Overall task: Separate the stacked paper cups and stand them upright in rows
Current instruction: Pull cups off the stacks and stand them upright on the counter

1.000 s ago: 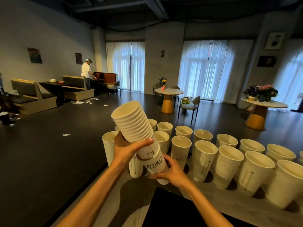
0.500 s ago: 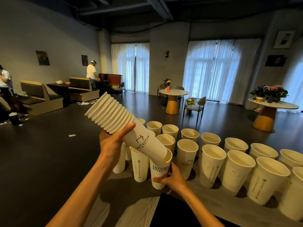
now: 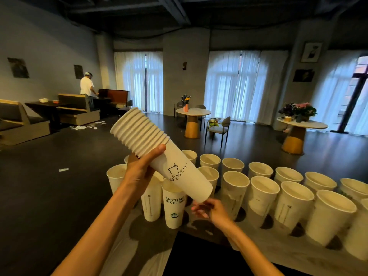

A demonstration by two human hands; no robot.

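A tilted stack of white paper cups [image 3: 159,156] points its rims up and to the left, and my left hand [image 3: 141,172] grips it around the middle. My right hand [image 3: 211,210] hovers just under the stack's lower end, blurred, fingers loosely curled and holding nothing. Directly below, a cup printed ANYTIME NICETIME [image 3: 174,208] stands upright on the table [image 3: 139,246], at the left end of the front row. Several more upright cups [image 3: 262,196] stand in rows running off to the right.
A dark flat panel [image 3: 209,255] lies at the table's near edge under my right forearm. Beyond the table is dark floor with round tables [image 3: 192,112], a chair [image 3: 218,126] and booth seats [image 3: 77,112]. A person [image 3: 87,88] stands at the far left.
My right hand set the ANYTIME NICETIME cup down on the table, let go of it and rose toward the stack's lower end. The stack stays tilted in my left hand.
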